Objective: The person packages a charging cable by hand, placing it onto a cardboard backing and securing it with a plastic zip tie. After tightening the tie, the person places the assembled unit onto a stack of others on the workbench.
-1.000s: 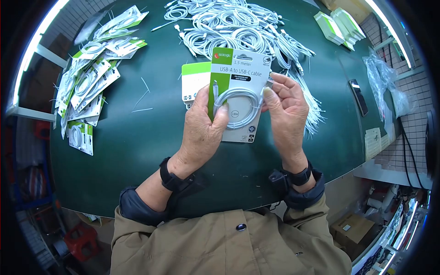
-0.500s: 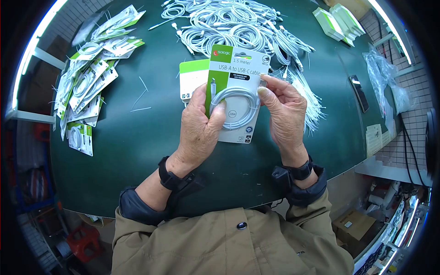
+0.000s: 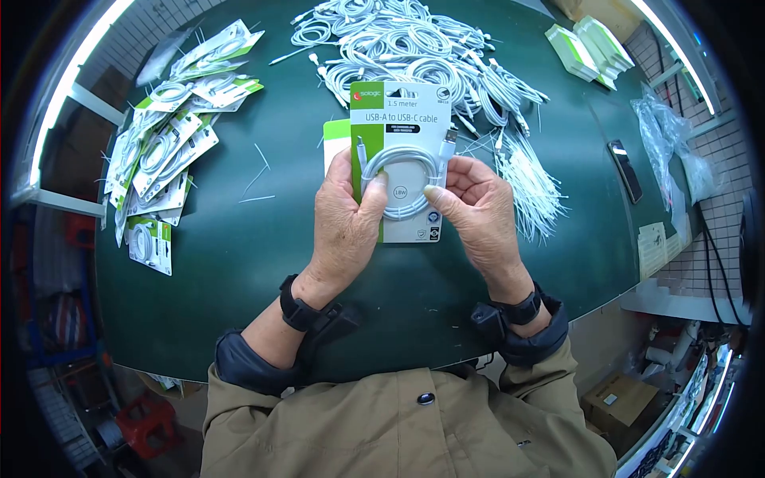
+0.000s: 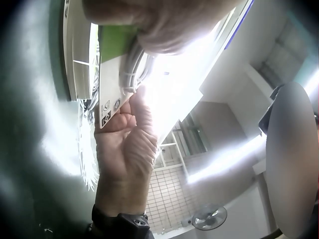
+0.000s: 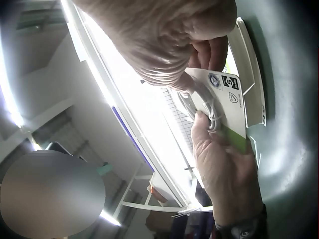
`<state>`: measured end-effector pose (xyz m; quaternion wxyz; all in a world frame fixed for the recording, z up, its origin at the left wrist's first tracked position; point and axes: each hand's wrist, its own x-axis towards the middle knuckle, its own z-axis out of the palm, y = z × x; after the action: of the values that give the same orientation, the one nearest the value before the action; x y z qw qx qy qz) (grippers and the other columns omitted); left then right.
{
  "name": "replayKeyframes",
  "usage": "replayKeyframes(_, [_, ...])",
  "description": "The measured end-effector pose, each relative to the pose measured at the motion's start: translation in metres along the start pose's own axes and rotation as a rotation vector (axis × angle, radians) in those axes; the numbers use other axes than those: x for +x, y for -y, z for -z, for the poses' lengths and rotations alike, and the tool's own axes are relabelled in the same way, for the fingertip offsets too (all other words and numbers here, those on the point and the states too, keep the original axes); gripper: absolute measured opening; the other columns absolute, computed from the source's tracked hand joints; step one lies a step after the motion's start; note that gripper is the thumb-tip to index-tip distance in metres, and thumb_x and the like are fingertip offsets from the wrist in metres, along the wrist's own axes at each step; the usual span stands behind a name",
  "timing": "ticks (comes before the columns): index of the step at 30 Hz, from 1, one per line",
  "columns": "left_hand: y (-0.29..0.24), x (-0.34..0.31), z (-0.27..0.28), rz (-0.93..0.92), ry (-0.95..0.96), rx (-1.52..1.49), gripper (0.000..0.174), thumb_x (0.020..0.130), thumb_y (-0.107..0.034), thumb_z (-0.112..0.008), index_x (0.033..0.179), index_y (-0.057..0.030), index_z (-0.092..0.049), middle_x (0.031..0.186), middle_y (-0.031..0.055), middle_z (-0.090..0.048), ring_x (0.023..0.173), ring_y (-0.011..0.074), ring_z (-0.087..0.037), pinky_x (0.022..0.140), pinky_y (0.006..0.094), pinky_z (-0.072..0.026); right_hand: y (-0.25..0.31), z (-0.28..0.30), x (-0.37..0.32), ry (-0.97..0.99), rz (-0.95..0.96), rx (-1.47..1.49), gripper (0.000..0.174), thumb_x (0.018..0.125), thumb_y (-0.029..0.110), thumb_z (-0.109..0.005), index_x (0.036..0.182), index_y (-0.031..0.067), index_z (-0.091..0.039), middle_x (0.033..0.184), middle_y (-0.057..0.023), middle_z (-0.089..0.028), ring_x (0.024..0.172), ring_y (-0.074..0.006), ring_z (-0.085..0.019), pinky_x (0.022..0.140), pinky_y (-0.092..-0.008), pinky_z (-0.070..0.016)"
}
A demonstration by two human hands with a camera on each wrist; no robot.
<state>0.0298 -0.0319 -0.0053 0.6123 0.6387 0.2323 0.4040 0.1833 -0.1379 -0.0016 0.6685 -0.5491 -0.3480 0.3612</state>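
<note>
In the head view, a white and green printed card point(image 3: 410, 118) marked USB-A to USB-C cable is held upright above the table. A coiled white USB cable point(image 3: 406, 151) lies against its front, its metal USB-A plug point(image 3: 451, 137) at the card's right edge. My left hand point(image 3: 347, 211) grips the card's left side, thumb on the coil. My right hand point(image 3: 482, 211) pinches the right side, thumb tip at the coil's lower right and fingers curled behind. In the right wrist view both thumbs press the cable point(image 5: 207, 107).
Behind the card stands a stack of similar cards point(image 3: 335, 131). Loose coiled cables point(image 3: 414, 48) heap at the back, with white cable ties point(image 3: 534, 195) to their right. Carded cables point(image 3: 163, 147) pile up at left. More cards point(image 3: 590, 52), a phone point(image 3: 624, 171) and plastic bags point(image 3: 677, 147) lie right.
My right hand has left the plug at the card's right edge and moved down, its thumb now on the coil. The plug shows uncovered. The card has shifted left and straightened.
</note>
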Motion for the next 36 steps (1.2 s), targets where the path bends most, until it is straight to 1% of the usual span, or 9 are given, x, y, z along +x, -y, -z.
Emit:
replayKeyframes(9, [0.007,0.001,0.004,0.128,0.049,-0.081,0.041,0.105,-0.004,-0.051,0.144,0.0057,-0.049,0.132,0.0131,-0.065,0.117,0.0148,-0.065,0.103,0.0313,-0.0525,0.009,0.006,0.001,0.070,-0.044,-0.060,0.037,0.093,-0.007,-0.070,0.130,-0.0106,-0.065,0.108,-0.0149,-0.076,0.095,-0.0139,-0.073,0.086,-0.0266,-0.0612])
replayKeyframes(13, [0.011,0.000,-0.001,0.110,0.002,-0.131,0.040,0.103,-0.006,-0.054,0.141,0.0072,-0.051,0.124,0.0140,-0.068,0.113,0.0149,-0.066,0.099,0.0308,-0.0532,0.007,0.009,0.001,0.079,-0.074,-0.014,0.034,0.094,-0.006,-0.069,0.129,-0.0102,-0.066,0.108,-0.0147,-0.076,0.094,-0.0140,-0.073,0.085,-0.0267,-0.0615])
replayKeyframes(19, [0.004,0.001,-0.001,0.076,0.012,-0.143,0.040,0.103,-0.005,-0.054,0.141,0.0066,-0.050,0.127,0.0143,-0.068,0.114,0.0155,-0.066,0.101,0.0315,-0.0526,0.005,0.006,0.001,0.029,-0.096,0.088,0.029,0.098,0.007,-0.073,0.123,-0.0079,-0.070,0.101,-0.0117,-0.077,0.086,-0.0117,-0.073,0.076,-0.0255,-0.0617])
replayKeyframes(22, [0.006,-0.001,-0.001,0.026,0.043,-0.106,0.041,0.103,-0.004,-0.054,0.143,0.0061,-0.049,0.129,0.0144,-0.067,0.116,0.0159,-0.065,0.103,0.0322,-0.0522,-0.004,0.010,0.002,-0.041,-0.055,0.079,0.029,0.098,0.015,-0.076,0.117,-0.0066,-0.072,0.097,-0.0100,-0.077,0.081,-0.0107,-0.072,0.070,-0.0239,-0.0604])
replayKeyframes(25, [0.006,-0.002,0.000,0.028,0.071,-0.124,0.042,0.103,-0.003,-0.053,0.144,0.0058,-0.049,0.130,0.0147,-0.067,0.117,0.0163,-0.065,0.103,0.0327,-0.0521,-0.006,0.013,0.002,-0.033,-0.041,0.065,0.029,0.096,0.018,-0.079,0.113,-0.0055,-0.074,0.096,-0.0092,-0.077,0.080,-0.0101,-0.072,0.069,-0.0236,-0.0596])
replayKeyframes(28, [0.003,-0.005,-0.001,0.045,0.076,-0.161,0.043,0.104,-0.004,-0.054,0.145,0.0055,-0.048,0.132,0.0145,-0.065,0.119,0.0164,-0.064,0.104,0.0329,-0.0518,-0.001,0.014,0.003,-0.035,-0.016,-0.048,0.025,0.096,0.018,-0.079,0.108,-0.0036,-0.073,0.092,-0.0078,-0.076,0.079,-0.0091,-0.071,0.068,-0.0223,-0.0576])
replayKeyframes(31, [0.004,-0.006,-0.001,0.063,0.095,-0.175,0.044,0.104,-0.005,-0.054,0.146,0.0053,-0.047,0.133,0.0142,-0.065,0.120,0.0161,-0.063,0.104,0.0325,-0.0516,-0.005,0.023,0.006,0.072,-0.068,0.181,0.019,0.096,0.015,-0.078,0.104,-0.0018,-0.072,0.090,-0.0065,-0.075,0.076,-0.0081,-0.068,0.066,-0.0206,-0.0546])
replayKeyframes(34, [0.006,-0.006,-0.002,0.070,0.107,-0.158,0.043,0.103,-0.003,-0.055,0.145,0.0060,-0.047,0.130,0.0154,-0.066,0.118,0.0166,-0.065,0.103,0.0326,-0.0527,-0.008,0.039,0.013,0.178,-0.219,0.225,0.017,0.096,0.014,-0.078,0.103,-0.0006,-0.070,0.091,-0.0061,-0.074,0.074,-0.0074,-0.066,0.064,-0.0196,-0.0518])
replayKeyframes(36, [0.006,-0.006,-0.001,0.074,0.117,-0.137,0.044,0.103,-0.004,-0.055,0.145,0.0058,-0.048,0.131,0.0156,-0.066,0.118,0.0165,-0.065,0.103,0.0326,-0.0528,-0.003,0.037,0.012,0.117,-0.193,0.155,0.021,0.096,0.016,-0.078,0.105,-0.0014,-0.071,0.092,-0.0061,-0.074,0.074,-0.0069,-0.065,0.064,-0.0198,-0.0516])
